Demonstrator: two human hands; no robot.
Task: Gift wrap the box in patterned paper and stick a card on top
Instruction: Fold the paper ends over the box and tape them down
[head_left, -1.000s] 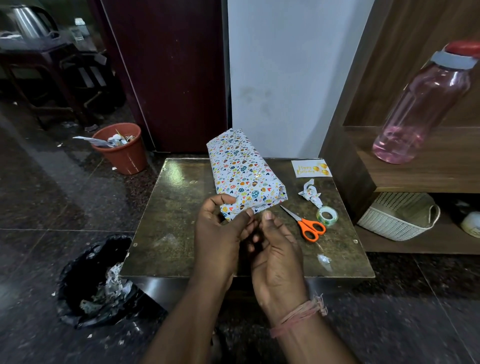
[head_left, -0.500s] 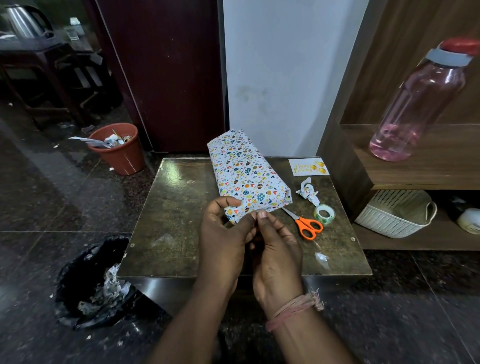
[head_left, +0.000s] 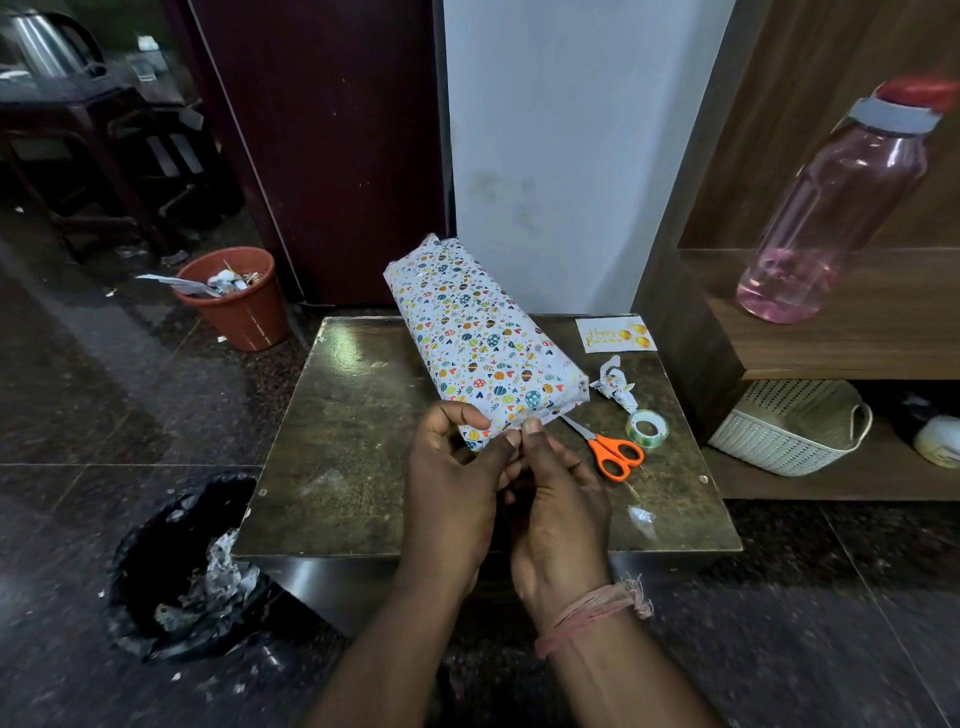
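The box, already covered in white paper printed with small coloured eggs and hearts, lies on the tabletop, running from the near middle away toward the wall. Its far end reaches past the tabletop's back edge. At the near end both hands meet. The left hand has its thumb curled over the paper flap at the near corner, fingers bent beneath it, pinching the fold. The right hand is pressed against the left, its thumb tip on the lower edge of the wrapped end; its fingers are curled in, though I cannot tell whether they grasp the paper or something small between the two hands. A pinkish thread band circles the right wrist.

To the right of the box lie orange-handled scissors, blades pointing toward the box, and just beyond them a roll of clear tape. A crumpled scrap of the same paper sits near the tape, and the birthday card lies flat at the far right corner, apart from the box.

On the floor stand an orange bin and a black bin bag. A pink bottle stands on the shelf to the right, with a white basket below.
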